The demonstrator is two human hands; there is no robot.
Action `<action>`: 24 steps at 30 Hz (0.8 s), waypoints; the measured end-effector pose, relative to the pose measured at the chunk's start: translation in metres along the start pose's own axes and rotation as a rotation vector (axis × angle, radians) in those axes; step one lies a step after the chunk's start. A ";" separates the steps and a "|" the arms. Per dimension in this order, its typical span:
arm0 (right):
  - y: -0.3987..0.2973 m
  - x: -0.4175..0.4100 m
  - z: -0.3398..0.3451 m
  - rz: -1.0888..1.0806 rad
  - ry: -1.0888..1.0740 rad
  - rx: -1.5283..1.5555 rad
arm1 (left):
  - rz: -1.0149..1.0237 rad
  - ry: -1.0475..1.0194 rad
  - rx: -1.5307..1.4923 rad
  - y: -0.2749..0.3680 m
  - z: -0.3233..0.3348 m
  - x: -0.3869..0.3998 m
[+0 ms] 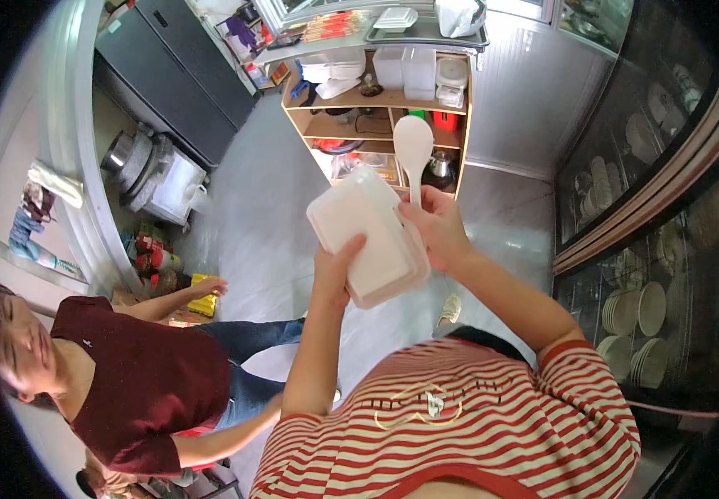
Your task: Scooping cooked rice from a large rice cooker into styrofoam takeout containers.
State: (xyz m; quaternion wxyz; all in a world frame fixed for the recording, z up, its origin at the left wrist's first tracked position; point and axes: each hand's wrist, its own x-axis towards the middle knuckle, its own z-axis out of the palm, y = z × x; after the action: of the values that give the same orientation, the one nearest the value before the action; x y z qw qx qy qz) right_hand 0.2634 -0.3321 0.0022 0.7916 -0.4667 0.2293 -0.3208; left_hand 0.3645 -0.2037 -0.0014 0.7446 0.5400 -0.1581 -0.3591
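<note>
A white lidded food container (375, 249) is held up in front of my chest, tilted in the air. My left hand (337, 265) grips its left side, with the thumb lying across the top and the other fingers hidden beneath. My right hand (437, 231) pinches the handle of a white rice paddle (414, 146), whose broad end points away from me. The same hand rests against the container's right edge; whether those fingers also grip the container, I cannot tell.
A wooden shelf unit (359, 128) with boxes and a kettle (440, 165) stands ahead, a dark tray (425, 38) on its counter. Glass-doored cabinets with bowls (621, 312) line the right. Another person (147, 374) is close on my left; a dark refrigerator (175, 68) stands beyond.
</note>
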 end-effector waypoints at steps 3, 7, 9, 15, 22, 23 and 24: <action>-0.023 0.053 -0.016 0.008 -0.052 0.090 | -0.005 -0.057 0.001 0.012 0.027 0.049; -0.056 0.130 -0.038 0.159 -0.118 0.103 | -0.090 -0.081 -0.177 0.013 0.045 0.127; -0.063 0.165 -0.045 0.128 -0.102 0.150 | -0.125 -0.096 -0.237 0.015 0.060 0.168; -0.116 0.217 -0.079 -0.047 0.102 0.418 | -0.198 -0.256 -0.330 0.050 0.089 0.341; -0.231 0.143 -0.008 -0.538 -0.341 0.827 | -0.109 -0.439 -0.090 0.096 0.186 0.608; -0.240 0.141 0.003 -0.564 -0.266 0.844 | -0.136 -0.424 -0.093 0.100 0.195 0.639; -0.246 0.139 0.010 -0.575 -0.214 0.810 | -0.170 -0.426 -0.096 0.101 0.209 0.666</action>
State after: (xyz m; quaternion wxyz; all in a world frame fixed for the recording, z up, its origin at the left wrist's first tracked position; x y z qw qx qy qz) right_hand 0.2934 -0.5141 0.2157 0.8079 -0.1966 -0.1337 -0.5393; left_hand 0.7320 -0.8024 0.0666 0.6865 0.4272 -0.2483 -0.5334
